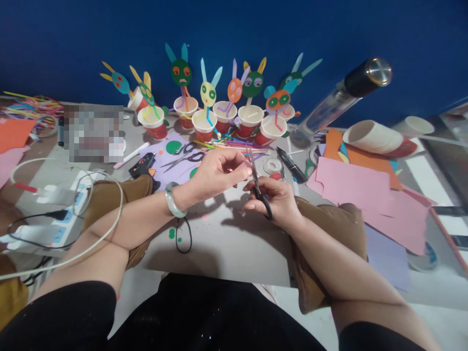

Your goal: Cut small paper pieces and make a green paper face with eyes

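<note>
My right hand [276,200] grips a pair of dark-handled scissors [258,187], its blades pointing up and away from me. Just left of the blades, my left hand [223,173] is closed in a pinch. A small pink piece of paper seems to be between its fingertips, mostly hidden by the fingers. Both hands are above the table, close together. Behind them lie loose coloured sticks [234,142] and a roll of tape [272,166]. Another pair of scissors [186,158] rests on a purple sheet [166,178] with green paper discs.
Paper cups [152,124] with paper rabbit-like heads on stems line the back. A clear bottle [325,112] stands at back right, near pink paper sheets [353,187]. At left are a glue gun [142,165], a power strip [73,214] and a white cable [119,209].
</note>
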`<state>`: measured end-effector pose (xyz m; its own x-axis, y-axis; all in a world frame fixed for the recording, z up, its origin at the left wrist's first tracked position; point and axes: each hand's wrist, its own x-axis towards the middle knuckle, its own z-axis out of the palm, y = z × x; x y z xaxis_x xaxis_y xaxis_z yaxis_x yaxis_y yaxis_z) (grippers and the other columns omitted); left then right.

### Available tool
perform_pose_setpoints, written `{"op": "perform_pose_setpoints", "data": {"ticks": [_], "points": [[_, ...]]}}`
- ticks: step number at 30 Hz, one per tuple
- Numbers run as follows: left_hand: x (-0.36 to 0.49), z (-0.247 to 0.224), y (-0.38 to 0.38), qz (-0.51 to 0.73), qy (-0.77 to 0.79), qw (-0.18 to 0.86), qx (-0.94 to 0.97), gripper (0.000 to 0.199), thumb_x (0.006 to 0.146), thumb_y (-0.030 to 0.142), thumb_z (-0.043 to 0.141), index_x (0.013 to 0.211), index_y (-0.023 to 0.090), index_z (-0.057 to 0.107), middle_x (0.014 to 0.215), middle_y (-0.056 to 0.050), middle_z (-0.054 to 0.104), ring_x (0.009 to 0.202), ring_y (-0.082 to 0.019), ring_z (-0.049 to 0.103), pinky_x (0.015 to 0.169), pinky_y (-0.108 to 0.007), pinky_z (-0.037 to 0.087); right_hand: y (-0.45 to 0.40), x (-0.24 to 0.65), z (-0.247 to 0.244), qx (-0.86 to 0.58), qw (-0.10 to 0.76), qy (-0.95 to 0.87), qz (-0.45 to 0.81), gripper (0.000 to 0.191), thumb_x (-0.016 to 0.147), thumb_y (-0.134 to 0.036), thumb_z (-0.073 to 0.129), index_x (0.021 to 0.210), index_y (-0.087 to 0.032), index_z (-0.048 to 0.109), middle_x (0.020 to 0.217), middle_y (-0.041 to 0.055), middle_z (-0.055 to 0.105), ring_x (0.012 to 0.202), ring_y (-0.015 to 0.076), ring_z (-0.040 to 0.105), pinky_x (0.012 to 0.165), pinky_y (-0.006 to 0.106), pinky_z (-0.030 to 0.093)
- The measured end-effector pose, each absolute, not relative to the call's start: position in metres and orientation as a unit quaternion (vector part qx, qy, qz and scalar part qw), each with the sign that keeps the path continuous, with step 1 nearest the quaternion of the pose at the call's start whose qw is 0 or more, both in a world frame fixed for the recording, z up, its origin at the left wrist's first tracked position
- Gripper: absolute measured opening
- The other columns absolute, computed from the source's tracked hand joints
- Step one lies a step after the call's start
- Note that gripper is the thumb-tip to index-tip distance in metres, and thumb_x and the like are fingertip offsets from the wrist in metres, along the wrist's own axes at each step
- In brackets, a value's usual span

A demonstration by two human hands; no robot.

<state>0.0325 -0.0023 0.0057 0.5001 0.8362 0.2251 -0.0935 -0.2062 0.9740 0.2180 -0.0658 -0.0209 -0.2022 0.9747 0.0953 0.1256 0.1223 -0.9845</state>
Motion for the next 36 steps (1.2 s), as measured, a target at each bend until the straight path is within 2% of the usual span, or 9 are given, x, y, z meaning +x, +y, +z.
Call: {"op": "perform_pose_setpoints", "data": {"ticks": [12, 36], "points": [[0.0324, 0.0015, -0.0012, 0.406, 0.302, 0.561, 0.655, 0.011, 0.079, 0.024, 0.067, 0.073, 0.015, 0.065, 0.07, -0.001, 0.068, 0.059, -0.008, 0.057, 0.054, -0.02, 0.047, -0.0646, 0.218, -0.0205, -0.442, 0.427, -0.614, 0.495, 0.052, 0.062, -0.057, 0.095, 0.085, -0.019, 0.069, 0.06, -0.005, 0.058, 0.052, 0.0101, 0.052, 0.054, 0.025, 0.046], [0.0322, 0.0013, -0.0016, 0.4, 0.294, 0.58, 0.646, 0.014, 0.081, 0.026, 0.071, 0.074, 0.015, 0.065, 0.068, -0.001, 0.068, 0.057, -0.008, 0.058, 0.054, -0.02, 0.049, -0.0641, 0.22, -0.0239, -0.436, 0.427, -0.607, 0.509, 0.05, 0.062, -0.055, 0.096, 0.085, -0.019, 0.07, 0.059, -0.0036, 0.063, 0.049, 0.0115, 0.057, 0.052, 0.025, 0.048]]}}
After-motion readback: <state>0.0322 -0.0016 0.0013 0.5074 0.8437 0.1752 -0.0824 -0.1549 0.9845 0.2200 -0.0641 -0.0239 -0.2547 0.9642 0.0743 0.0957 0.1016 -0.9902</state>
